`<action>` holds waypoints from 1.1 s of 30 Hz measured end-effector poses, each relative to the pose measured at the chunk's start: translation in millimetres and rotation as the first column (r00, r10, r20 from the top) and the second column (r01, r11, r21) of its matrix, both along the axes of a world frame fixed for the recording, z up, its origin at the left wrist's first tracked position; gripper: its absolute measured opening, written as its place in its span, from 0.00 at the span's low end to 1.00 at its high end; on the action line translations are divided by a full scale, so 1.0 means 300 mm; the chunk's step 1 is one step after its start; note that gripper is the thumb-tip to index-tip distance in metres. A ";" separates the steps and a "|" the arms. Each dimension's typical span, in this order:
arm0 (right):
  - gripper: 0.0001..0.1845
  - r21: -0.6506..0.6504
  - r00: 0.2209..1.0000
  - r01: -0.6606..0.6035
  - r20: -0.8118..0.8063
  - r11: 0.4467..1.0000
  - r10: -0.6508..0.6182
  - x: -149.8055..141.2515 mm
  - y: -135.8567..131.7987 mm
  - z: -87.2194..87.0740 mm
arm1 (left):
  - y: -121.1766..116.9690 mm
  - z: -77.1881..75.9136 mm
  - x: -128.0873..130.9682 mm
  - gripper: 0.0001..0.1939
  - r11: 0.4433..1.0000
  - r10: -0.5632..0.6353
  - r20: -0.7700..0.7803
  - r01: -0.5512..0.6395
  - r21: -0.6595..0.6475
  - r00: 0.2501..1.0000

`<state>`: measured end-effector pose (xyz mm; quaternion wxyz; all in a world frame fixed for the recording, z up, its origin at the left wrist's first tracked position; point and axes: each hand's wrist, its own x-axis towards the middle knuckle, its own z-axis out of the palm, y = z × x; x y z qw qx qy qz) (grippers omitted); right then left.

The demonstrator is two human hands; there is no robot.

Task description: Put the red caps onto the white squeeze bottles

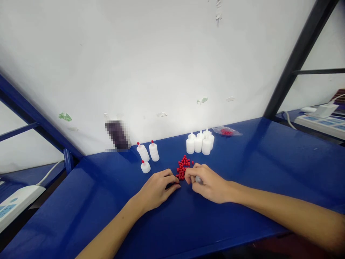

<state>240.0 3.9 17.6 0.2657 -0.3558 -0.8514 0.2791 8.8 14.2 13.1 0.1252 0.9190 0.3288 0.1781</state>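
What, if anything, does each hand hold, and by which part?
Right hand: a white bottle, around its body. Left hand: perhaps a red cap; grip hidden.

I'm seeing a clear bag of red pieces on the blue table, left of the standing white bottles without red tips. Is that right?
Not left: in the head view, the clear bag of red pieces on the blue table lies right of the standing white bottles without red tips.

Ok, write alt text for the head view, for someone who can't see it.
A person's left hand is beside a pile of small red pieces on a blue table, and the right hand grips a pale, mostly hidden object. Beyond are red-tipped white bottles at left, plain white bottles and a clear bag at right.
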 end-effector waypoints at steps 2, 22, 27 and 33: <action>0.08 -0.048 0.998 -0.045 -0.039 0.998 0.043 0.003 -0.001 -0.005 | -0.003 -0.003 0.003 0.07 1.000 -0.018 0.059 0.019 -0.002 0.998; 0.13 0.035 0.974 -0.179 -0.135 0.983 0.182 -0.022 -0.042 -0.004 | -0.115 0.007 0.113 0.18 0.964 -0.187 0.509 0.058 0.258 0.840; 0.12 0.029 0.979 -0.167 -0.115 0.986 0.169 -0.028 -0.046 -0.004 | -0.114 0.000 0.114 0.19 0.963 -0.203 0.483 0.084 0.257 0.852; 0.16 0.060 0.987 -0.138 -0.076 0.989 0.142 -0.034 -0.047 -0.007 | -0.124 0.016 0.122 0.15 0.960 -0.199 0.423 0.089 0.265 0.884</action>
